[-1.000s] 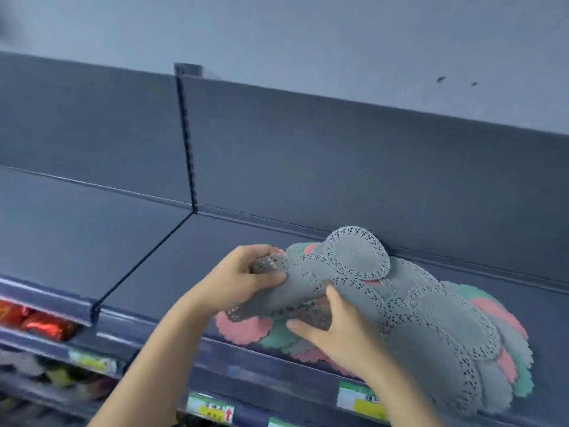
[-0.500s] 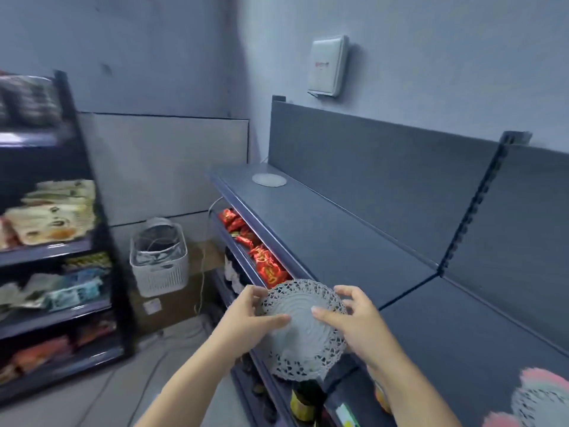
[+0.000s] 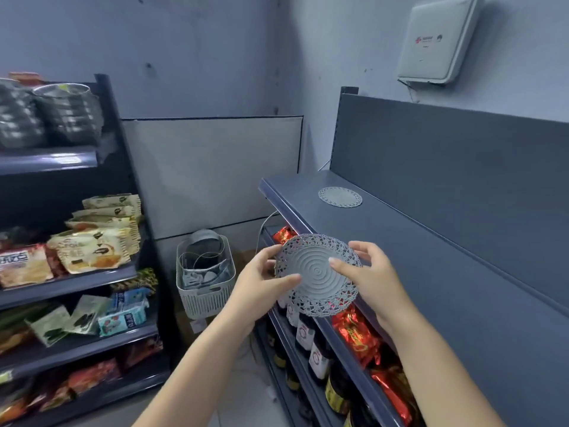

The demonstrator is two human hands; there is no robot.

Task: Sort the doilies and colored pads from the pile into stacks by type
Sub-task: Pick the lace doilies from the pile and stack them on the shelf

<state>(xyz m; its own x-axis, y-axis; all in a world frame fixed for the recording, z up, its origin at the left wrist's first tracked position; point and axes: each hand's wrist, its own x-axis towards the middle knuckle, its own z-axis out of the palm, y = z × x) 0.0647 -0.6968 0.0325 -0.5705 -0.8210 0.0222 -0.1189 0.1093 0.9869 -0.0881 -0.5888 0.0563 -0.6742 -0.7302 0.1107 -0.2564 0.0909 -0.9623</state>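
Evidently bound for a stack, the grey lace doily (image 3: 317, 274) hangs just off the front edge of the top shelf (image 3: 431, 272). The left hand (image 3: 261, 282) and right hand (image 3: 372, 278) pinch opposite rims, thumbs on its face, probably to keep the limp lace flat. A second doily (image 3: 340, 197) lies near the shelf's far end, likely its destination. Bottles (image 3: 303, 331) and red packets (image 3: 354, 331) sit on the tier below, and a slatted basket (image 3: 204, 291) stands on the floor, none in that path.

A grey doily (image 3: 318, 277) with lace edging and concentric rings, above a dark blue-grey shelf (image 3: 431, 272).
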